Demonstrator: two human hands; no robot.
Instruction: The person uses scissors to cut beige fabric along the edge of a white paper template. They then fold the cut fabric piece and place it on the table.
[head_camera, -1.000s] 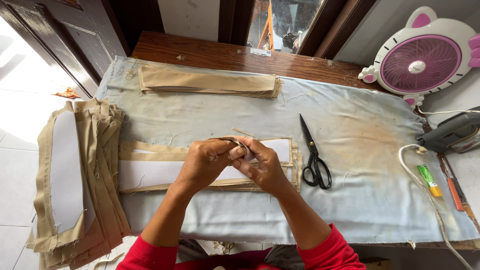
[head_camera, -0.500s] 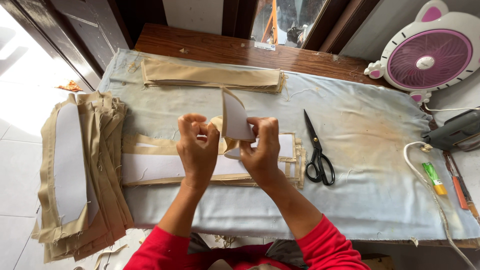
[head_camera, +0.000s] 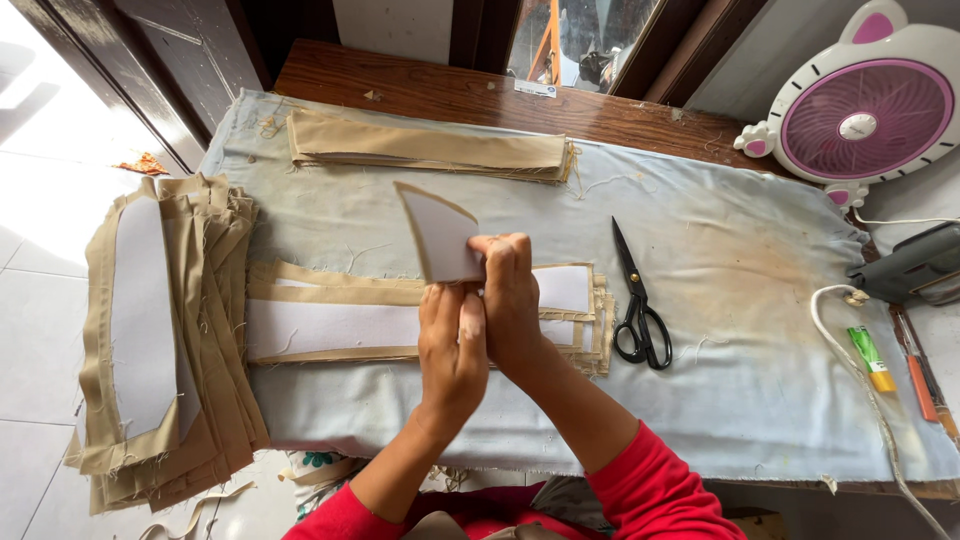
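On a cloth-covered table (head_camera: 760, 300) by a window, both hands (head_camera: 480, 310) together, pinching a fabric piece (head_camera: 442, 235).

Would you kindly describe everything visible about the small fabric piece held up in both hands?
The small curved tan fabric piece has a white lining face edged by a narrow tan border. It narrows to a point at its upper left and stands raised above the stacked tan strips on the pale blue cloth. The right hand pinches its lower right edge; the left hand meets it just below.
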